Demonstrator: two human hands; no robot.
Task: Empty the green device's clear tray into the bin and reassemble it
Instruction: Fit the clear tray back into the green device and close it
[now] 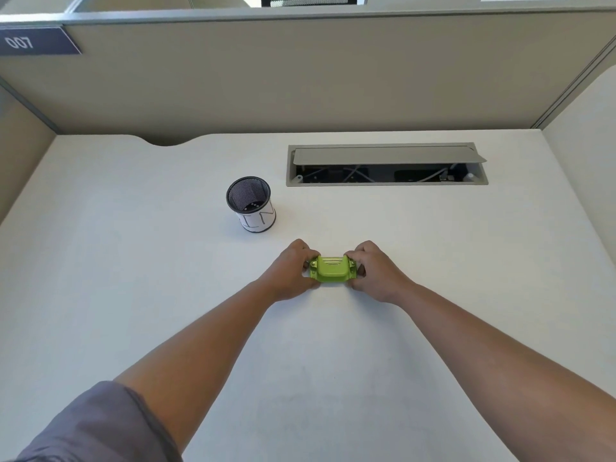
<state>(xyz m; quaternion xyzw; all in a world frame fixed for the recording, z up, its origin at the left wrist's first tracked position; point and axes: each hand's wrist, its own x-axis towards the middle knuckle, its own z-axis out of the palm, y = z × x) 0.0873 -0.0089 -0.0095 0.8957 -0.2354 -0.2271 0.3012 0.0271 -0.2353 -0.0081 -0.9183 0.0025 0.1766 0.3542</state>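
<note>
Green device [330, 269] on desk [133, 261], clamped between left hand [293, 270] and right hand [375, 273]; arms outstretched

Green device [330, 269]: smooth moulded plastic, showing a soft sheen on top. Bin [250, 203]: black metal-looking mesh, fine weave, matt, wearing a white paper wrap with pen strokes. Desk [133, 261]: white, matt, faintly textured laminate. Cable hatch [386, 164]: grey flap looking like brushed, satin metal. Partition [300, 78]: beige, matt, cloth-like. Sleeve [96, 425]: grey woven cloth, matt.
</note>
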